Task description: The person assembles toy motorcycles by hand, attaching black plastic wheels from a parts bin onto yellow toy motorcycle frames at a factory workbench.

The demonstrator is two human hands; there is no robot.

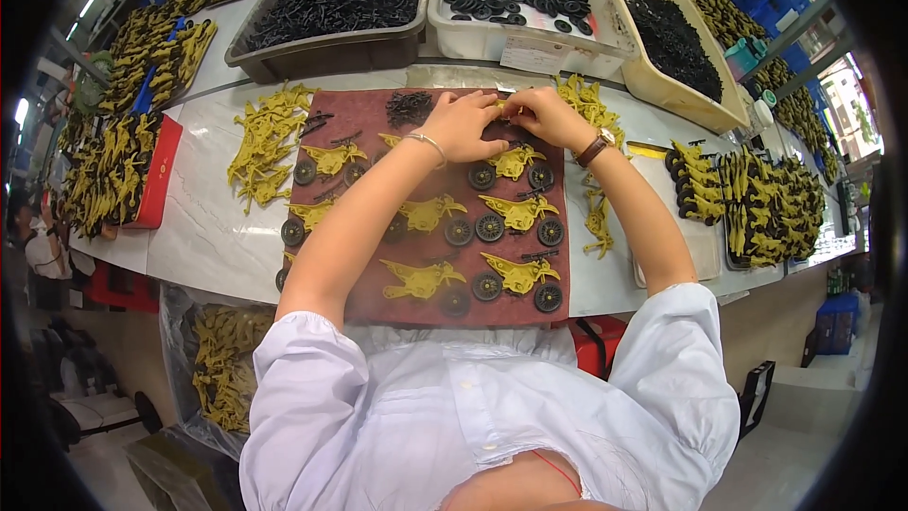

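My left hand (461, 129) lies over the far part of a dark red mat (364, 308), its fingers stretched forward and its thumb apart. Beside it, my right hand (549, 120) is pinched at the mat's far edge; what its fingertips hold is hidden. Small yellow and dark bits show between the two hands. Toy motorbike bodies in yellow plastic (518, 213) lie in rows on the mat, several with black wheels (489, 227) at their ends. A small heap of black parts (409, 109) sits just left of my left hand.
Behind the mat stand a grey bin of black parts (326, 57), a white bin of black wheels (525, 43) and a cream bin (681, 99). Loose yellow bodies (260, 147) flank the mat. Assembled motorbikes fill a red box (156, 175) at left and a stack (771, 203) at right.
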